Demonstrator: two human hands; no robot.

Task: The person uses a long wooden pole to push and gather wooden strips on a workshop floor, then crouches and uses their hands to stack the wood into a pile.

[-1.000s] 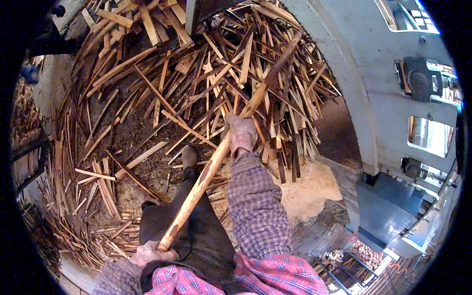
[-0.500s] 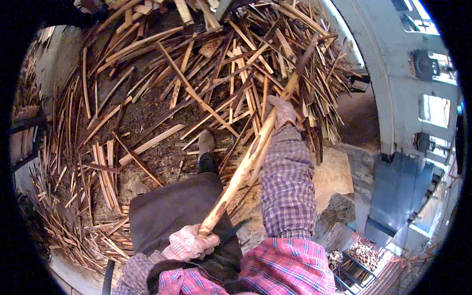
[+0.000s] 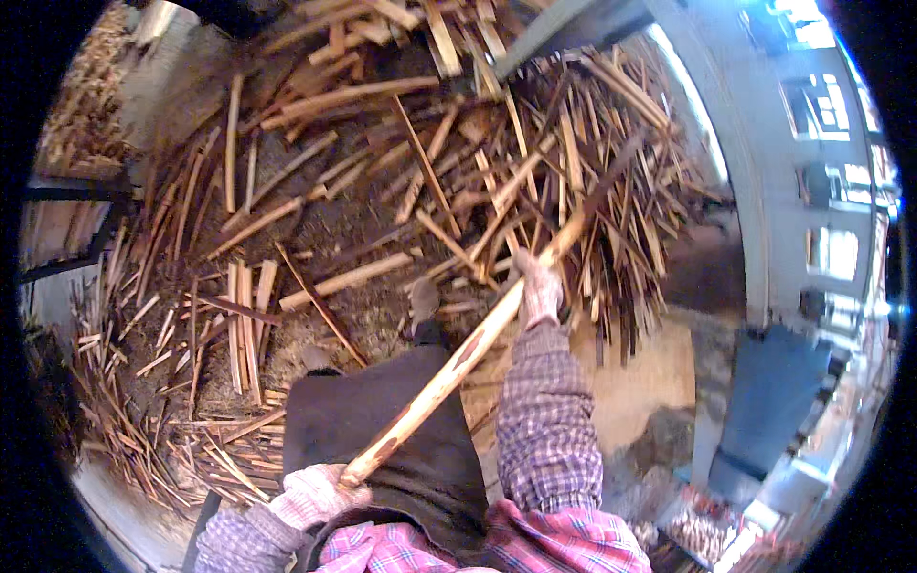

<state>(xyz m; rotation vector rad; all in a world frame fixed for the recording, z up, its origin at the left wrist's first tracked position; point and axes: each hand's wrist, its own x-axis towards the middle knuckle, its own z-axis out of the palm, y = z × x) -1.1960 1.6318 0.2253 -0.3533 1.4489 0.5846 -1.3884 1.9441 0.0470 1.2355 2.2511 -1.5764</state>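
A long wooden strip (image 3: 449,375), pale with dark bark patches, slants across my body from lower left to upper right. At its near end, my left hand (image 3: 320,496) in a light knitted glove is closed round the wood, close to my waist. My right hand (image 3: 541,289), gloved too, grips the strip farther along with the arm stretched out. The far end is dark and lies over a heap of loose wood strips (image 3: 621,244), where its tip blurs into the pile. A dark apron (image 3: 382,411) covers my lap beneath the strip.
Scattered wood strips (image 3: 334,286) cover the dirty floor ahead and to the left, around my shoes (image 3: 425,304). A grey-blue machine frame (image 3: 735,172) runs along the right, with a blue panel (image 3: 769,411) lower down. A tan board (image 3: 650,372) lies beside my right arm.
Both hands have drawn the strip back toward me and to the left, the right hand coming nearer. My view has also shifted, so the floor and pile appear displaced to the right.
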